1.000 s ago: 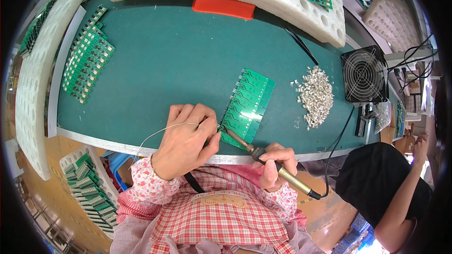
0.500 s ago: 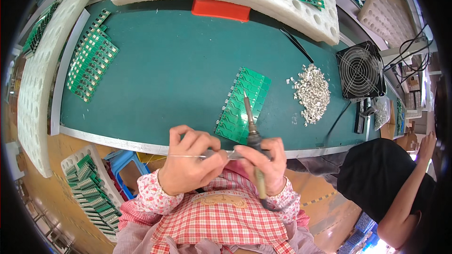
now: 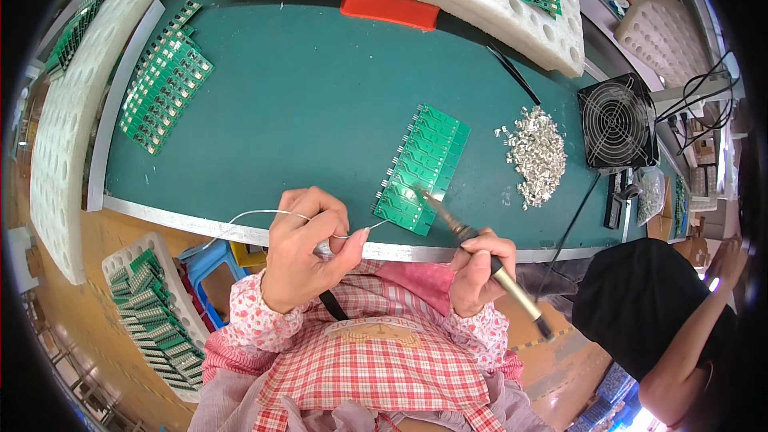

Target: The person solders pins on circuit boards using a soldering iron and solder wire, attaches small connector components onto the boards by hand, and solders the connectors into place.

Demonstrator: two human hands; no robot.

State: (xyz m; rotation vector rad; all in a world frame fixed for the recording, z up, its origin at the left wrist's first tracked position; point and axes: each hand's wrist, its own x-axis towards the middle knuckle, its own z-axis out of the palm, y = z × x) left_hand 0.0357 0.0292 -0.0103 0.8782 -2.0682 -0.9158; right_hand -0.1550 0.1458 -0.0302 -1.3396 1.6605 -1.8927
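Note:
My left hand point(image 3: 310, 250) pinches a thin silvery solder wire point(image 3: 254, 212). One end of the wire points at the near edge of a green circuit board panel point(image 3: 420, 168), and the rest loops off to the left. My right hand point(image 3: 482, 266) is closed around the handle of a soldering iron point(image 3: 508, 280). Its tip reaches over the lower part of the panel; whether it touches cannot be made out. A row of pins runs along the panel's left side. To the right lies a heap of small white connectors point(image 3: 538, 158).
Black tweezers point(image 3: 514, 74) lie beyond the heap, beside a black fan point(image 3: 616, 122). Populated boards point(image 3: 166, 88) lie at the left. White foam trays point(image 3: 88, 128) border the mat, with a red block point(image 3: 389, 10) at the back. Another person's arm point(image 3: 694, 328) is at right.
My hands have moved apart. The soldering iron has swung from upright to tilted, its tip now lower over the panel. The solder wire's end has come to the panel's near edge.

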